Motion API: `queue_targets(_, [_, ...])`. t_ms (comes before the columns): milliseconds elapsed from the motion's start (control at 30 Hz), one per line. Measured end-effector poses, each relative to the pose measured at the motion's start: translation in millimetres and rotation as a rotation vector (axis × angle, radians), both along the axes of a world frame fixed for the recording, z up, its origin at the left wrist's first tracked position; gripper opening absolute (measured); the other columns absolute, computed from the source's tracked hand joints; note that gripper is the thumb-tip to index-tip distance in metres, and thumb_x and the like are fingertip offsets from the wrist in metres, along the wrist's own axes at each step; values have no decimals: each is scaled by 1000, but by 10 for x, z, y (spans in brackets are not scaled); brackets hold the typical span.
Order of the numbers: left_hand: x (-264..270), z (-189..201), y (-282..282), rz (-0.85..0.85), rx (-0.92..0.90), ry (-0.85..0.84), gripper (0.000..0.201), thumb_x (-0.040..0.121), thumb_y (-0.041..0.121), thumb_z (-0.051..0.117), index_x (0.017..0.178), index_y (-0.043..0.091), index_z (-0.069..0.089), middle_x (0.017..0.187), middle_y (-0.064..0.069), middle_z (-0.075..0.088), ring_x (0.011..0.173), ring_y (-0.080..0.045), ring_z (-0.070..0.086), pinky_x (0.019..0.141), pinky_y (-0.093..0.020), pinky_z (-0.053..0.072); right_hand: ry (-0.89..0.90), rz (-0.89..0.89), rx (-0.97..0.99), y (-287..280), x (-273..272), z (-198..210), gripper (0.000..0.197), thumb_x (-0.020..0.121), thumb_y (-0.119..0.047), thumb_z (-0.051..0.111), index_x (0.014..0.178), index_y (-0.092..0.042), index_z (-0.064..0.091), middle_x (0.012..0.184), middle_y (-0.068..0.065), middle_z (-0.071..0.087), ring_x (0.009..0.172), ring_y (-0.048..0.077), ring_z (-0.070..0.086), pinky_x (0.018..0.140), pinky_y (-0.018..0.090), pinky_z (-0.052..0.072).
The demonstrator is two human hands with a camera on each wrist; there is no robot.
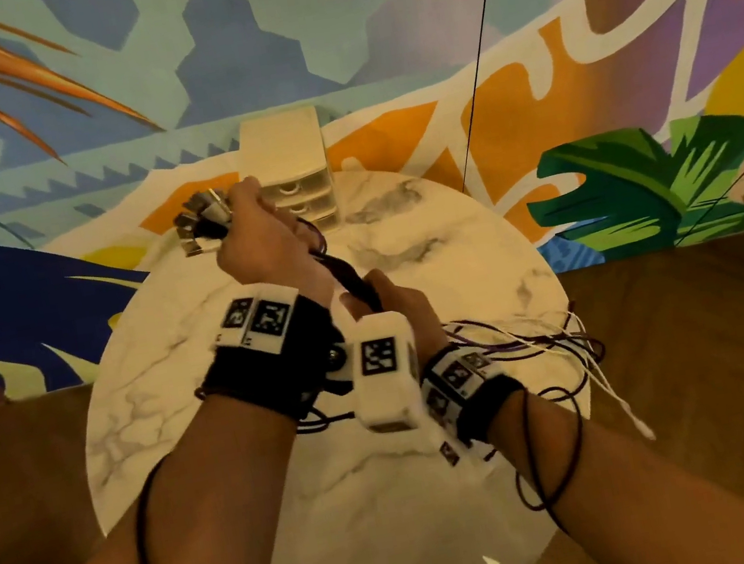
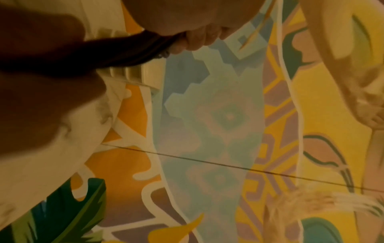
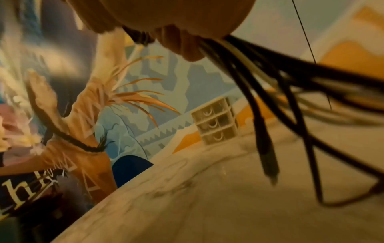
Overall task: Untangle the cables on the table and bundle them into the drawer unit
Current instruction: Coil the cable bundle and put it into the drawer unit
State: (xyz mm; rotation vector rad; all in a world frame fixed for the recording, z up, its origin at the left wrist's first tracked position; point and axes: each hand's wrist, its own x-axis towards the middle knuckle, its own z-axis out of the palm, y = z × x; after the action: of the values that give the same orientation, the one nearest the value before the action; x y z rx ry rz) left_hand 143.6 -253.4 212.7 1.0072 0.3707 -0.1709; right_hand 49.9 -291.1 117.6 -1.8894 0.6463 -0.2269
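Observation:
My left hand (image 1: 254,237) is raised over the far side of the round marble table (image 1: 427,243) and grips a dark cable bundle (image 1: 343,271) near its end. Several metal plugs (image 1: 201,216) stick out past its fist. Just below it, my right hand (image 1: 387,299) grips the same bundle. In the right wrist view the cables (image 3: 255,92) fan out below the right hand (image 3: 182,44), and one plug (image 3: 270,171) hangs over the table. The left wrist view shows the left hand's fingers (image 2: 195,41) curled round the bundle (image 2: 124,49). The cream drawer unit (image 1: 292,172) stands behind, drawers closed.
Loose black, purple and white cable tails (image 1: 542,342) trail over the table's right edge, and some loop round my right forearm. A painted mural wall stands close behind the table, with a thin black cord (image 1: 472,68) hanging down it. Wooden floor (image 1: 716,347) surrounds the table.

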Motion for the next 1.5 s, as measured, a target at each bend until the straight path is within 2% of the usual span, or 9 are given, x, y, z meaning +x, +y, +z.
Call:
queue_targets(167, [161,-176,213,-200,-47,74,35,84,22,60,55,17,41,41,5,27,37,-12,18,41,-22,18,83,220,7,-174,-177,178,43,95,-44,48,60,-20,40,52,-2,40,46,15,34,52,30,28])
queue_targets(333, [37,-137,321,-633,-161,-122,36,91,28,48,58,18,39,34,7,24,31,-10,14,38,-21,17,173,344,694,-416,-419,189,49,91,-50,48,55,-22,31,48,-7,23,41,10,15,44,26,10])
queue_targets(533, [-6,26,475,-1058,-143,-318,36,84,23,49,49,17,42,31,7,27,25,-8,19,38,-18,18,248,343,798,-617,-691,135,47,83,-52,45,46,-24,39,42,-8,26,34,6,17,37,20,10])
queue_targets(600, [-115,82,486,-1240,38,-405,26,69,21,61,48,20,48,34,7,38,27,-8,30,37,-17,26,269,307,734,-670,-681,194,51,84,-52,50,44,-24,40,41,-8,27,33,5,17,37,18,9])
queue_targets(733, [-372,310,553,-1606,646,-1215,11,67,40,72,72,39,62,68,27,61,71,5,58,63,-7,42,302,315,520,-749,-517,495,36,70,-37,64,54,-17,39,41,-6,29,33,6,18,38,16,11])
queue_targets(833, [-381,382,509,-1921,1246,-1608,15,81,31,68,96,33,66,85,17,66,78,-5,60,72,-20,47,394,378,365,-741,-396,657,48,92,-44,52,55,-18,37,44,-4,26,37,10,15,38,18,11])
queue_targets(900, [-280,328,495,-1887,1592,-1754,26,86,35,61,110,29,62,97,8,67,80,-10,56,73,-23,44,439,406,314,-743,-339,712,48,95,-50,43,58,-21,36,49,-4,26,41,11,15,39,21,13])
queue_targets(1100, [27,313,529,-1603,1888,-1868,32,91,41,52,119,27,54,102,3,65,91,-15,59,69,-22,33,409,363,323,-850,-274,812,46,95,-54,39,62,-22,35,51,-6,25,44,12,15,42,23,15])
queue_targets(1500, [217,-19,528,-1108,1604,-1530,30,81,32,66,110,22,65,85,-9,70,77,-31,62,65,-31,42,146,137,36,-524,-220,869,47,99,-48,35,63,-17,41,45,-6,33,38,11,25,44,24,24])
